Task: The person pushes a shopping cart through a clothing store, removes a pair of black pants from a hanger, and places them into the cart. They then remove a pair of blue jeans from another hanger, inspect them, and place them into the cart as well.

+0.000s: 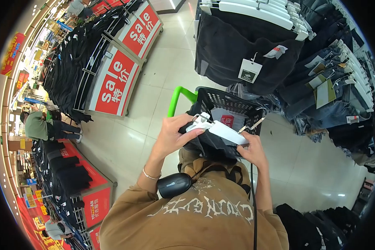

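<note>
**Hanger w/ dark garment, held over basket**

The hanger, white plastic, is lying across both hands, right in front of the black basket w/ the green handle. A dark garment is bunching under it & spilling toward the basket. The left hand is closing round the clip end, fingertips pressing on the plastic. The right hand is pinching the other end, cloth gathered beneath. The metal hook is sticking out toward the basket wall.

Doing it well, imo: grip near both ends so the bar isn't tipping, take the cloth's weight in the palms, and mind the hook isn't snagging the mesh.

Around them, racks of dark trousers & jeans are hanging at right, and red sale signs are standing at left. Another person is crouching by the far racks.
</note>
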Demonstrator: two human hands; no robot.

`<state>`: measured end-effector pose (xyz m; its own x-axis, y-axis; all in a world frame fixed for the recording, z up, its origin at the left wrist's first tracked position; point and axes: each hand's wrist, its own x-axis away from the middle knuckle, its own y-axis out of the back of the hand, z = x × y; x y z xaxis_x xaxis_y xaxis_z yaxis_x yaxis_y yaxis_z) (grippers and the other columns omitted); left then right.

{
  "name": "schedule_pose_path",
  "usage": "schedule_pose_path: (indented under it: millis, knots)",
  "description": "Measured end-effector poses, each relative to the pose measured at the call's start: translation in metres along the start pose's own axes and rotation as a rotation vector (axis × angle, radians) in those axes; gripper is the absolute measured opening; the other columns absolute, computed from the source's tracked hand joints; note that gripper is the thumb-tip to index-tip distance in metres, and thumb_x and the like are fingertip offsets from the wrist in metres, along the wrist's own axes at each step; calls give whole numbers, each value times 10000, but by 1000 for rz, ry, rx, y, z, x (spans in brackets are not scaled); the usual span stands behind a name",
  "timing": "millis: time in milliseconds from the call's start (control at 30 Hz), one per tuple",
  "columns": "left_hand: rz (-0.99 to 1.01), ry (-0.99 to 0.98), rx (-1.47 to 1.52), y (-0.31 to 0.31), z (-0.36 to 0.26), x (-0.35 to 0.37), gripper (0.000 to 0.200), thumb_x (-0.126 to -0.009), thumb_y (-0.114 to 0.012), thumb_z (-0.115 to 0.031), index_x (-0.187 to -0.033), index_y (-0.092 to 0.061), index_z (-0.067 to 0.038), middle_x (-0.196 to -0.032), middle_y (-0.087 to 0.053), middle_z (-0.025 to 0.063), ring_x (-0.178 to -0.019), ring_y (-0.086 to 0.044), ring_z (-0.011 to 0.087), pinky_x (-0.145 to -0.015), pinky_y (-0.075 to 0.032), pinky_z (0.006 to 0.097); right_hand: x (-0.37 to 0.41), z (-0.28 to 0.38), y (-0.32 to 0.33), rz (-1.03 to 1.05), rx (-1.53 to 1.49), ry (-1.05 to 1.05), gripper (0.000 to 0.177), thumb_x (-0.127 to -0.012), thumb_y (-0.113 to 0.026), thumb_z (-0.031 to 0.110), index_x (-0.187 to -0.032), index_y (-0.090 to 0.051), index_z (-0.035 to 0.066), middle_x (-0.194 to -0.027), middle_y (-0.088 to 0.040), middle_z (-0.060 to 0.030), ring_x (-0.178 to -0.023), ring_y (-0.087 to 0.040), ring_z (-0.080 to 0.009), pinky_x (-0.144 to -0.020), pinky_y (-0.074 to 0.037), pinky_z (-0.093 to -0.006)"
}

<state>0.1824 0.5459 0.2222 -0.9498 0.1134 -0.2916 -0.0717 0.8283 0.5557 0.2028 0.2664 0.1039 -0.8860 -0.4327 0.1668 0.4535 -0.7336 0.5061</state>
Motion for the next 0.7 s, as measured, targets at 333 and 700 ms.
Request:
schedule_pose_path:
  millis: [333,700]
  knots:
    - [-68,-138,-63,-8,0,3,278,-664,-776,-132,-857,-624,-3,-656,-569,77,-515,-513,188,-467,-388,276,19,95,50,-248,-36,304,336,-668,-694,202,-919,-602,-1,-853,-617,-151,-755,-610,-301,-677,-477,-329]
    - [-44,-246,-125,-8,-20,-16,305,-641,-786,-146,-863,-616,-26,-655,-557,54,-503,-518,178,-448,-396,271,-67,162,3,-526,-482,675,232,-774,-587,109,-609,-469,-4,-523,-436,-68,-405,-415,-148,-389,-310,-274]
